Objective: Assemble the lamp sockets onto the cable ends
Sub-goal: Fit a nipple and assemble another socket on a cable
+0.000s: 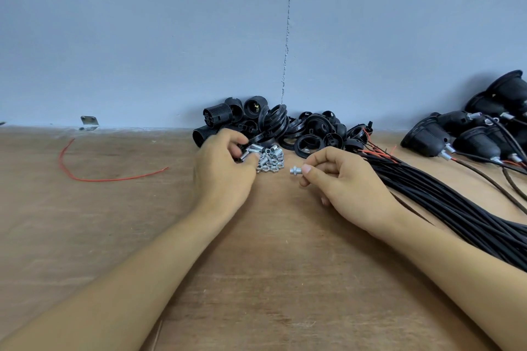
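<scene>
My left hand rests on a small heap of silver nuts and threaded tubes, with its fingertips pinching one threaded tube. A little to the right, my right hand holds a threaded tube with a nut on it between thumb and forefinger, just above the wooden table. Behind the heap lies a pile of black socket bodies and rings. A thick bundle of black cables with red wire ends runs from behind my right hand to the right edge.
Several finished black sockets on cables lie at the far right by the blue wall. A loose red wire curves across the table at the left. A small metal bracket sits where table meets wall.
</scene>
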`<state>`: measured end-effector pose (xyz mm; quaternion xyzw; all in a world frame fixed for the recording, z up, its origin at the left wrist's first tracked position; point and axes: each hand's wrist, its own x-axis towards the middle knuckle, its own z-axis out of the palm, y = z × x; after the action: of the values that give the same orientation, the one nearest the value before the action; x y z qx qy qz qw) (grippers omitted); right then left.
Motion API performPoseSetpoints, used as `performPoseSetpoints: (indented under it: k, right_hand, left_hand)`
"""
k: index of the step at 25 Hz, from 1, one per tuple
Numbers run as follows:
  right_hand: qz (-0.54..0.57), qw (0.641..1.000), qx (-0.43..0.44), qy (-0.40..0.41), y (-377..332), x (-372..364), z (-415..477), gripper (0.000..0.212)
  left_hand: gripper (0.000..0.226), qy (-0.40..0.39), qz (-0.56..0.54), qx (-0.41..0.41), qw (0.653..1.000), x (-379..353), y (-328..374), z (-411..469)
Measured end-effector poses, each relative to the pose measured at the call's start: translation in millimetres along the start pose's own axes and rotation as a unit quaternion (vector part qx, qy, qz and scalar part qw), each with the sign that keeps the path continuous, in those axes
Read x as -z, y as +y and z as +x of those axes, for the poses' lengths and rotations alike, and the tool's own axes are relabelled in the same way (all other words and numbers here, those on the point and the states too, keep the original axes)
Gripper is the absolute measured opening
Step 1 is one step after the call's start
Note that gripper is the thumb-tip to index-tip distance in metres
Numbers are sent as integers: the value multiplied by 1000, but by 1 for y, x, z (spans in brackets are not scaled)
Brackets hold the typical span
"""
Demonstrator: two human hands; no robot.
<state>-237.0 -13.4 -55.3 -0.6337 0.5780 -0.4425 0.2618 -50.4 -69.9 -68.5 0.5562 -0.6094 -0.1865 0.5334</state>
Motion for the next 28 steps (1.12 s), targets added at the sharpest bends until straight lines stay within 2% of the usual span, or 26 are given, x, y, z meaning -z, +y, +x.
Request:
performPoseSetpoints:
  k: [3,5,8,12,18,22,24,26,28]
  right_hand:
    - [-21,1000,10,-3,0,-2,-1,5]
    - [-30,999,13,-1,0,-2,-2,4]
    - [-40,999,18,-3,0,-2,-2,5]
    - [-43,999,21,-5,0,-3,-3,5]
    - [-35,999,16,7,-1,-2,-3,3]
    - [-4,1000,7,14,0,-1,-2,4]
    - [44,998,6,38,1,1,0,8]
    - [93,992,13,84,1,5,4,13]
    - [135,982,22,128,1,9,6,14]
  left_hand:
    - [35,34,47,47,997,4,-10,12]
    - [43,8,58,62,996,5,-14,15]
    - [47,-50,101,28,993,5,-18,18]
    - [37,-57,145,-1,988,6,-21,23]
    - [21,-1,85,-1,996,8,-23,24]
    - [23,39,-2,-10,999,11,-11,14]
    - [24,25,-98,-12,995,13,1,7]
    - [24,-56,-234,16,971,11,17,-4]
    - [29,-163,-327,66,929,4,27,-17]
